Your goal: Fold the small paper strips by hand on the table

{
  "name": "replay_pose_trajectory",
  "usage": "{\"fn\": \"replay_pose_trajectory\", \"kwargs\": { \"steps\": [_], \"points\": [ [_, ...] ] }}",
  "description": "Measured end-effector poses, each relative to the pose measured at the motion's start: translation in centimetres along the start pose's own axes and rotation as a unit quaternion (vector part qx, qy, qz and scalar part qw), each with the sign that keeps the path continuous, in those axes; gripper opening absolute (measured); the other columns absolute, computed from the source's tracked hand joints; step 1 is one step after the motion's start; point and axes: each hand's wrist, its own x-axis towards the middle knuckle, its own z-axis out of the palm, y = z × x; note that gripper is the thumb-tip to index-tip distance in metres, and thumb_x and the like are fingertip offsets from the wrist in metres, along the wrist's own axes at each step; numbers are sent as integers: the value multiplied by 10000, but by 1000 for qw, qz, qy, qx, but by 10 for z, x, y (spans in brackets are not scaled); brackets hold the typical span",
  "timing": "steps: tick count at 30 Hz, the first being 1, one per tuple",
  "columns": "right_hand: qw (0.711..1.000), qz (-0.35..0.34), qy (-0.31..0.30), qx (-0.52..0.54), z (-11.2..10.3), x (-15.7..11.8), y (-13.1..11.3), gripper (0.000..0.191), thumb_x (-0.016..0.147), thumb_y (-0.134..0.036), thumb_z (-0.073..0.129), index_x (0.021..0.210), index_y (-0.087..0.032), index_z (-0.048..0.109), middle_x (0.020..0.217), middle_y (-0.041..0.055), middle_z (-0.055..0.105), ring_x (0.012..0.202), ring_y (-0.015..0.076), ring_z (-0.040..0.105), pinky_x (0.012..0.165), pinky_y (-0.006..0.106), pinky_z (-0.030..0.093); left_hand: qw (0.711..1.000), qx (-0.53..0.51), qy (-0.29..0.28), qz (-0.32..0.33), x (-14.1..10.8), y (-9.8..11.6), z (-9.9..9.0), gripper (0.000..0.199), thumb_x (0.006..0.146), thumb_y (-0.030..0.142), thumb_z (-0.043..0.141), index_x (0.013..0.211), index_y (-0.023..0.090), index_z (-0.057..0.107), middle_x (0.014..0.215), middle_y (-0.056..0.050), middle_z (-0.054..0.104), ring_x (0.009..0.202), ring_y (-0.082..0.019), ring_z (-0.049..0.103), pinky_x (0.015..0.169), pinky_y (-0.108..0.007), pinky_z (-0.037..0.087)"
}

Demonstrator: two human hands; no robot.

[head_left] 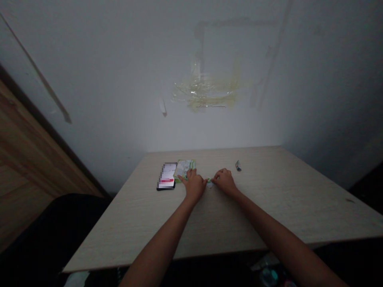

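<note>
A small green-and-white piece (209, 183), perhaps paper or a sticker, lies on the table between my hands; it is too small to name surely. My left hand (195, 185) is palm down with its fingers spread. Some of those fingers rest on the front edge of a green-and-white printed booklet or flat box (184, 167), while its inner side touches the small piece. From the right, my right hand (225, 181) pinches the piece's edge between thumb and fingertip, its other fingers curled. The pinch itself is partly hidden.
A dark-edged phone (166, 176) with a blurred bright screen lies left of the booklet. A small crumpled wrapper-like thing (238, 165) sits beyond my right hand. The pale wooden table (143, 223) meets a wall with old tape (206, 93). A dark chair-like shape (56, 235) stands at left.
</note>
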Motion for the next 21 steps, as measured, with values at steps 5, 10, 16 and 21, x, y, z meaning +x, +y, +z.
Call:
{"fn": "replay_pose_trajectory", "kwargs": {
  "steps": [5,10,16,21],
  "points": [
    [1000,20,-12,-5,-1,1,-3,186,798,-355,723,823,-178,773,1098,148,619,1112,299,501,958,359,397,1000,1,-3,3,1,0,0,306,900,455,592,847,220,782,1473,-123,511,1420,-358,313,1124,-758,58],
    [999,27,-23,-6,-2,1,-4,211,812,-365,694,829,-169,769,1107,150,620,1123,294,496,951,351,389,1000,0,5,11,0,0,0,276,896,438,603,856,215,761,1462,-128,518,1417,-348,326,1118,-769,59],
    [1000,16,-17,-1,1,-1,0,200,818,-353,695,861,-163,741,1106,136,616,1144,273,481,985,330,350,999,-26,7,24,-2,0,-5,196,894,410,620,1036,322,722,1483,-55,500,1435,-326,313,1108,-779,81],
    [999,-29,-15,5,4,-2,8,193,851,-350,680,976,-207,717,1109,101,614,1142,250,477,995,343,324,999,-32,-16,41,-3,-3,-10,161,900,407,607,962,370,751,1520,2,469,1449,-344,295,1091,-803,57]
  ]
}}
